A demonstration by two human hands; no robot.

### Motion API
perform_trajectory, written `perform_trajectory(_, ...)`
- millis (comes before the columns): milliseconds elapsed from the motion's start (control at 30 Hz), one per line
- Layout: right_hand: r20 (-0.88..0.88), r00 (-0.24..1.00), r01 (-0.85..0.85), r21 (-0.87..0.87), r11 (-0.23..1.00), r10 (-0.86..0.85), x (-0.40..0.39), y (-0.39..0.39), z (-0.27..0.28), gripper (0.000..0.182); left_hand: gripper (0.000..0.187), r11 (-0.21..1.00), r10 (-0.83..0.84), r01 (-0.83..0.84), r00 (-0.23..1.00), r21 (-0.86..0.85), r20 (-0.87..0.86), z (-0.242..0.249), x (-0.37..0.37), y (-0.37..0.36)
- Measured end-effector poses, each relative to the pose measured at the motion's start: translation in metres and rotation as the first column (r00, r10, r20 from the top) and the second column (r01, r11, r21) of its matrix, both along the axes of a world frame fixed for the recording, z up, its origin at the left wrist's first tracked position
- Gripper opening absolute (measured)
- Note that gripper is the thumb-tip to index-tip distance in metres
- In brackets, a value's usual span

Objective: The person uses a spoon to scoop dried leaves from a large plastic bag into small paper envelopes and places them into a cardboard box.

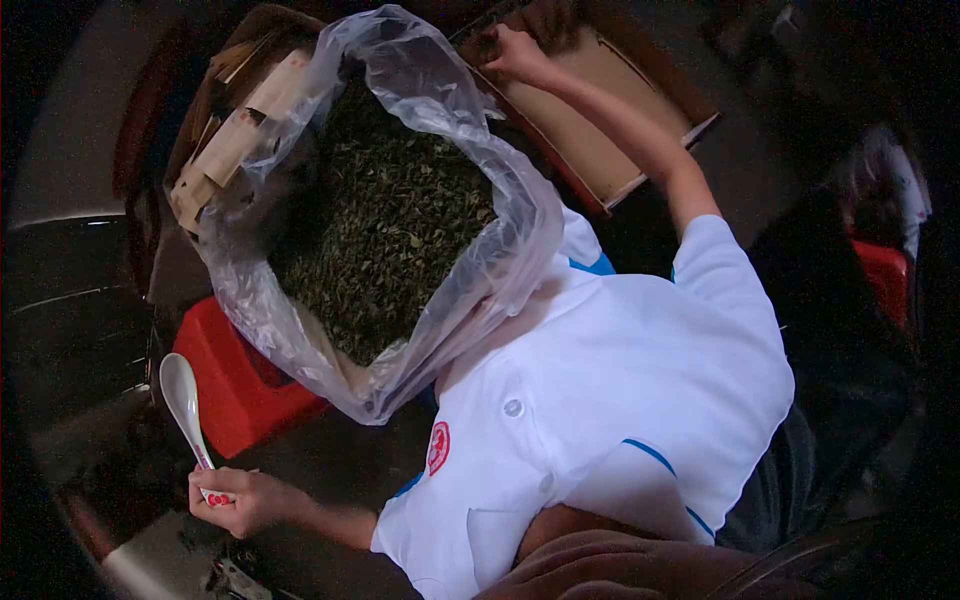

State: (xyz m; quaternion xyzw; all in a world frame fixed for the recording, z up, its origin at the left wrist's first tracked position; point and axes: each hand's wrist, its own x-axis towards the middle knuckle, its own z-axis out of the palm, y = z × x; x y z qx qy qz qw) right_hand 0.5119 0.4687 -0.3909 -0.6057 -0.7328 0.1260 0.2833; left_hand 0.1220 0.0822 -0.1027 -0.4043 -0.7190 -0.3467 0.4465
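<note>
My left hand is wrapped around the handle of a white soup spoon with a red pattern on its handle. The spoon's bowl points away from me, and it looks bare. At the top of the view, my right hand is over the near edge of a shallow cardboard box. Its fingers are curled together, and what is in them is too dark to make out. Between my arms stands a large clear plastic bag, its mouth wide apart, filled with dark green dried leaves.
A brown carton with torn flaps surrounds the bag's far side. A red plastic stool is near the spoon, and another red object lies at the far right. Dark material is in the far end of the shallow box.
</note>
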Motion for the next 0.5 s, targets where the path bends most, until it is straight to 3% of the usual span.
perform_trajectory(200, -0.091, 0.996, -0.019, -0.054, 0.998, 0.014, -0.018, -0.018, 0.022, 0.051, 0.026, 1.000, 0.010, -0.010, 1.000, -0.015, 0.022, -0.002, 0.000, -0.002)
perform_trajectory(300, -0.072, 0.997, -0.015, -0.040, 0.999, 0.012, -0.014, -0.012, 0.017, 0.056, 0.027, 0.999, 0.037, -0.037, 0.998, -0.017, 0.046, -0.003, 0.000, -0.003)
perform_trajectory(400, -0.218, 0.973, -0.090, -0.084, 0.992, 0.069, -0.004, -0.016, 0.021, 0.059, 0.027, 0.994, 0.103, -0.097, 0.983, -0.042, 0.153, 0.000, 0.011, -0.002)
perform_trajectory(500, -0.189, 0.977, -0.102, -0.003, 0.995, 0.100, 0.001, -0.021, 0.026, 0.060, 0.028, 0.999, 0.046, -0.043, 0.990, -0.029, 0.136, -0.006, 0.002, -0.006)
